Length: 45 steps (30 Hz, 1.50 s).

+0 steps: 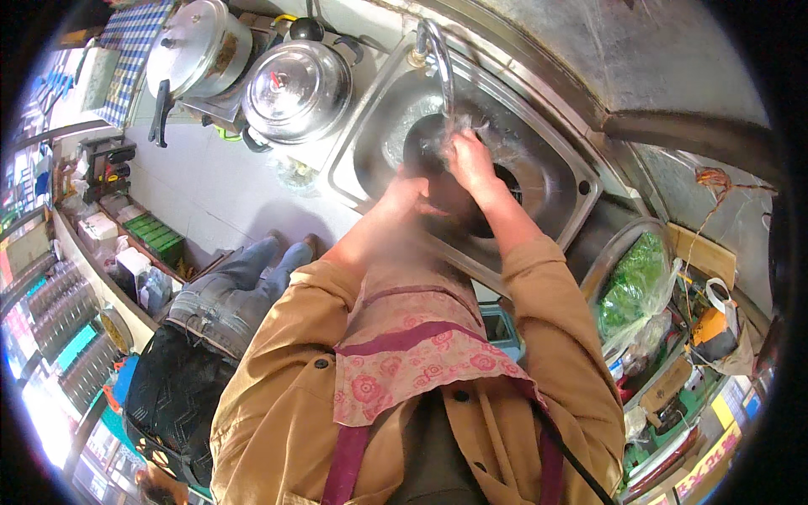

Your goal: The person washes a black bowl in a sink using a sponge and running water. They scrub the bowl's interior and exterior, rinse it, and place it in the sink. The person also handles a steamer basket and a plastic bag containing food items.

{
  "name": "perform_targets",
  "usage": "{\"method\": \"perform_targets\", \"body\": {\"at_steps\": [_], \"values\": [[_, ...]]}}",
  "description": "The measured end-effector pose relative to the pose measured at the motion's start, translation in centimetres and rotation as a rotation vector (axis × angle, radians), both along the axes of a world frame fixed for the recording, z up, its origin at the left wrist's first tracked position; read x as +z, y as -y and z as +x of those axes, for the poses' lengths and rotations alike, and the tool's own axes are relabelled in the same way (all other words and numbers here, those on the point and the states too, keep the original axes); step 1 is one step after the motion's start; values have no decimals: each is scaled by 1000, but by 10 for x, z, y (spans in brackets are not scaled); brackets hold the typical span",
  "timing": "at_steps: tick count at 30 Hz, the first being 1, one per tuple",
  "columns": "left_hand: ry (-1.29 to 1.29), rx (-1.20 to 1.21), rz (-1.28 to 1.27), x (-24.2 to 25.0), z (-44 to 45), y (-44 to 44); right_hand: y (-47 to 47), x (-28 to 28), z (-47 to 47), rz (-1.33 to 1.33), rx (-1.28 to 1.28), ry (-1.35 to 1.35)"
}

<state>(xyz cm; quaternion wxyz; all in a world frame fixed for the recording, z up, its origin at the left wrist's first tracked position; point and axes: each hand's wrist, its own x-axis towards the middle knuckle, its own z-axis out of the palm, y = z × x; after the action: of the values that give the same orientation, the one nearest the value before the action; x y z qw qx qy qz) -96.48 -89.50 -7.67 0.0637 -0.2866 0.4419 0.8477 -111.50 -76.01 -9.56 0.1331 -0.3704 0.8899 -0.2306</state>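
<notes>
Water runs from the curved metal faucet (443, 69) into the stainless steel sink (379, 126). A dark round vessel, perhaps a pan or bowl (423, 145), lies tilted under the stream. My left hand (407, 192) grips its near side, thumb showing. My right hand (468, 158) is at the stream with fingers bent over the vessel's inside; splashing water hides the fingertips, so whether it holds anything cannot be told. Part of the view around the vessel is blurred. Just right of it, a dark round opening shows in the sink bottom.
A lidded steel pot (298, 91) and a pressure cooker (189, 50) stand left of the sink. At right are bagged green vegetables (634, 284) in a round metal container and crowded goods. Another person in jeans (221, 303) is at lower left, beside shelves with boxes.
</notes>
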Motion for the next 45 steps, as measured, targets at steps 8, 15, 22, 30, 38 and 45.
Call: {"method": "perform_targets", "body": {"at_steps": [8, 15, 22, 30, 38, 45], "values": [[18, 113, 1, -4, 4, 3, 1, 20, 7, -8, -47, 218], [255, 96, 52, 57, -6, -5, 4, 19, 14, -48, -50, 281], [134, 47, 188, 2, 8, -4, 7, 10, 23, -133, -78, 226], [191, 107, 131, 25, 7, 0, 13, 29, 44, -164, 21, 483], [126, -65, 189, 38, -3, -1, 19, 11, 37, -369, -140, 267], [168, -153, 9, 13, 6, -4, -29, 6, 9, 69, -37, -46]]}}
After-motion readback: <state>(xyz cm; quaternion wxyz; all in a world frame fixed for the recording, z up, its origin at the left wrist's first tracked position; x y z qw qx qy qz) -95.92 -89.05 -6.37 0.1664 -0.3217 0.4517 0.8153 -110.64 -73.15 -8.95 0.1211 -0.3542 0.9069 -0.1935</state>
